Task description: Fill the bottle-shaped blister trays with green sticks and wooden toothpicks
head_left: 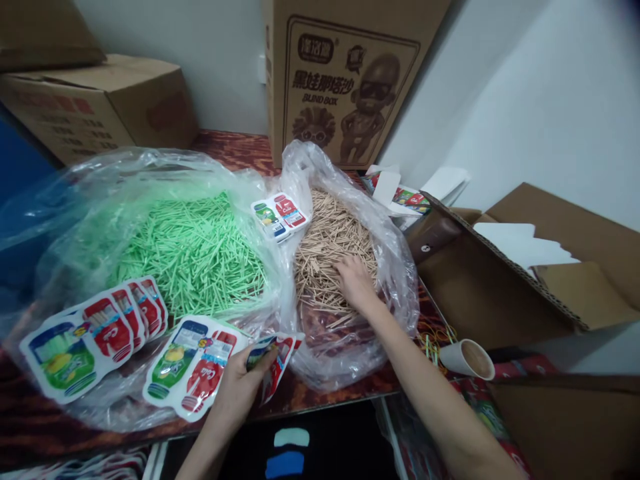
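Observation:
My left hand (243, 380) is closed around a printed pouch (280, 363) with green and red bottle pictures, held near the table's front edge. My right hand (354, 283) reaches into a clear plastic bag of thin brown sticks (333, 240), its fingertips down among them. Whether it grips any stick is hidden. To the left, an open plastic bag holds many light green sticks (195, 253). One bottle-printed pouch (193, 367) lies flat beside my left hand. Further left is a fanned row of pouches (95, 333). Another small stack of pouches (279, 215) rests between the two bags.
A tall printed carton (345, 80) stands at the back, and another cardboard box (100, 107) is at back left. To the right are an open carton (500, 287), a paper cup (467, 359) lying tilted and rubber bands (433, 347). More printed packs (407, 199) lie behind.

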### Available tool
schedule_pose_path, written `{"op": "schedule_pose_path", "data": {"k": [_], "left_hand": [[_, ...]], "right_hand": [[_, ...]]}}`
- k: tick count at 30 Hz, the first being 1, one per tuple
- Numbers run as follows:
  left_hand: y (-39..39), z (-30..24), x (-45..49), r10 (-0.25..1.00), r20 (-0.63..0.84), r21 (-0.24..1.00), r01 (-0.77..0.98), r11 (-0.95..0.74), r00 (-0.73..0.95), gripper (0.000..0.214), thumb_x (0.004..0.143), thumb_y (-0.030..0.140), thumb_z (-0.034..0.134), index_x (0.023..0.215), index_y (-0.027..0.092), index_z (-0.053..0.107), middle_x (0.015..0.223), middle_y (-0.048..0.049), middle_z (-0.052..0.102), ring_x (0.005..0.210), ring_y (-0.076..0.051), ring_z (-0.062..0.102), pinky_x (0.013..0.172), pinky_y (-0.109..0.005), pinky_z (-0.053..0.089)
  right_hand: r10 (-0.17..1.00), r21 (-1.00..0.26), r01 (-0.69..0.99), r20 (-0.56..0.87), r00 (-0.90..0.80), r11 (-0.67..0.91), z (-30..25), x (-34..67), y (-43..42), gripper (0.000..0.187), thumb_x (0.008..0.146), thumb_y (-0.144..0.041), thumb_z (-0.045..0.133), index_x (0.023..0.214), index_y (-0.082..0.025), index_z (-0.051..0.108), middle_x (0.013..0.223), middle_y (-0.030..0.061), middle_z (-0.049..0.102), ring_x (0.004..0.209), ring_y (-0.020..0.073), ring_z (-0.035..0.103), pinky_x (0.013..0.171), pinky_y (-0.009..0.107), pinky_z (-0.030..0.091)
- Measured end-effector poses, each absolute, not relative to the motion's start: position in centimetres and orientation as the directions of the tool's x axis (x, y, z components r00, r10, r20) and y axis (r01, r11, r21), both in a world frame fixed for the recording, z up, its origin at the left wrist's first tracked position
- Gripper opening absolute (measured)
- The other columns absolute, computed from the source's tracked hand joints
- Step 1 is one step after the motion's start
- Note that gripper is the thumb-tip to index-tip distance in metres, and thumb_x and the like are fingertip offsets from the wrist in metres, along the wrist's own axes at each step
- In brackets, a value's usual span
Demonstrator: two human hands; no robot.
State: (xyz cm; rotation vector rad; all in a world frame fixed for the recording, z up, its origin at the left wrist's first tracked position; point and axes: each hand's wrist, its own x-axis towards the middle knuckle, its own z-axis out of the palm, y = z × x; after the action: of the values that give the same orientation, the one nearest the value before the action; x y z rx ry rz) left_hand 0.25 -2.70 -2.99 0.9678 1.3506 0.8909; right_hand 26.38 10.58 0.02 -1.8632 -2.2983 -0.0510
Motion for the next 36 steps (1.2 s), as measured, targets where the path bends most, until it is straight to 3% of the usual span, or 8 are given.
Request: {"op": "schedule_pose_path", "data": {"k": [4, 8, 12, 15, 21, 27, 31, 36], "left_hand": [[-2.7, -3.1, 0.4, 0.930, -0.363, 0.932, 0.036, 0.362, 0.050, 0.034, 0.072, 0.046, 0.069, 0.081, 0.014, 0.071, 0.071, -0.0019, 0.070, 0.069, -0.019, 0.060, 0.063, -0.026, 0.045], [-2.6, -3.3, 0.0, 0.924, -0.381, 0.924, 0.033, 0.380, 0.033, 0.033, 0.071, 0.048, 0.070, 0.073, 0.014, 0.069, 0.064, -0.0002, 0.066, 0.061, -0.017, 0.056, 0.060, -0.024, 0.044], [-2.4, -3.3, -0.5, 0.932, -0.363, 0.932, 0.026, 0.362, 0.004, 0.033, 0.068, 0.049, 0.071, 0.067, 0.016, 0.067, 0.062, 0.0008, 0.065, 0.059, -0.016, 0.055, 0.061, -0.025, 0.045], [-2.3, -3.2, -0.6, 0.933, -0.360, 0.932, 0.037, 0.361, -0.022, 0.034, 0.067, 0.050, 0.072, 0.067, 0.016, 0.068, 0.062, 0.0004, 0.065, 0.061, -0.017, 0.056, 0.062, -0.025, 0.045], [-2.7, -3.2, 0.2, 0.931, -0.357, 0.934, 0.001, 0.358, -0.071, 0.037, 0.066, 0.053, 0.072, 0.067, 0.016, 0.068, 0.062, -0.0006, 0.066, 0.060, -0.018, 0.058, 0.058, -0.025, 0.044], [-2.9, -3.5, 0.0, 0.915, -0.401, 0.916, -0.020, 0.401, -0.041, 0.037, 0.066, 0.049, 0.073, 0.078, 0.014, 0.071, 0.071, -0.0024, 0.070, 0.067, -0.019, 0.062, 0.063, -0.025, 0.047], [-2.9, -3.0, -0.1, 0.916, -0.391, 0.920, -0.035, 0.390, -0.089, 0.030, 0.067, 0.044, 0.074, 0.073, 0.015, 0.071, 0.070, -0.0012, 0.071, 0.068, -0.019, 0.063, 0.068, -0.026, 0.048], [-3.0, -2.6, -0.3, 0.919, -0.383, 0.923, -0.058, 0.379, -0.088, 0.029, 0.067, 0.042, 0.074, 0.079, 0.015, 0.073, 0.081, -0.0038, 0.074, 0.079, -0.022, 0.066, 0.076, -0.031, 0.050]], "right_hand": [[0.934, 0.145, 0.934, 0.104, -0.342, 0.326, 0.0, 26.4, 11.0, 0.018, 0.085, -0.008, 0.049, 0.088, -0.014, 0.066, 0.098, 0.0139, 0.059, 0.097, 0.0264, 0.045, 0.081, 0.036, 0.033], [0.927, 0.122, 0.930, 0.107, -0.361, 0.348, -0.2, 27.1, 11.1, 0.020, 0.086, -0.007, 0.046, 0.089, -0.014, 0.064, 0.097, 0.0133, 0.061, 0.095, 0.0252, 0.047, 0.080, 0.035, 0.033], [0.966, -0.098, 0.966, 0.117, -0.229, 0.241, -0.1, 28.4, 12.0, 0.020, 0.085, -0.007, 0.045, 0.082, -0.016, 0.062, 0.089, 0.0098, 0.066, 0.085, 0.0219, 0.054, 0.076, 0.032, 0.036], [0.991, -0.426, 0.897, 0.103, -0.082, 0.119, 0.4, 29.3, 12.8, 0.019, 0.085, -0.012, 0.045, 0.073, -0.019, 0.058, 0.074, 0.0045, 0.067, 0.070, 0.0184, 0.058, 0.067, 0.029, 0.040], [0.992, -0.958, 0.266, -0.091, 0.086, -0.111, 2.5, 29.8, 13.6, 0.015, 0.078, -0.027, 0.061, 0.068, -0.021, 0.052, 0.056, -0.0021, 0.061, 0.052, 0.0142, 0.058, 0.054, 0.027, 0.048], [0.918, -0.899, -0.254, -0.286, -0.275, -0.357, 2.2, 26.1, 8.9, 0.027, 0.072, -0.031, 0.071, 0.092, -0.017, 0.061, 0.063, -0.0050, 0.056, 0.054, 0.0087, 0.054, 0.060, 0.024, 0.051], [0.884, -0.875, -0.246, -0.329, -0.331, -0.418, -0.3, 22.2, 5.0, 0.027, 0.073, -0.035, 0.070, 0.091, -0.016, 0.061, 0.064, -0.0037, 0.055, 0.056, 0.0107, 0.055, 0.062, 0.026, 0.049], [0.993, -0.994, -0.038, -0.102, -0.057, -0.104, -3.3, 19.2, 1.8, 0.017, 0.084, -0.037, 0.057, 0.085, -0.020, 0.056, 0.077, 0.0010, 0.065, 0.079, 0.0174, 0.062, 0.079, 0.032, 0.048]]}}
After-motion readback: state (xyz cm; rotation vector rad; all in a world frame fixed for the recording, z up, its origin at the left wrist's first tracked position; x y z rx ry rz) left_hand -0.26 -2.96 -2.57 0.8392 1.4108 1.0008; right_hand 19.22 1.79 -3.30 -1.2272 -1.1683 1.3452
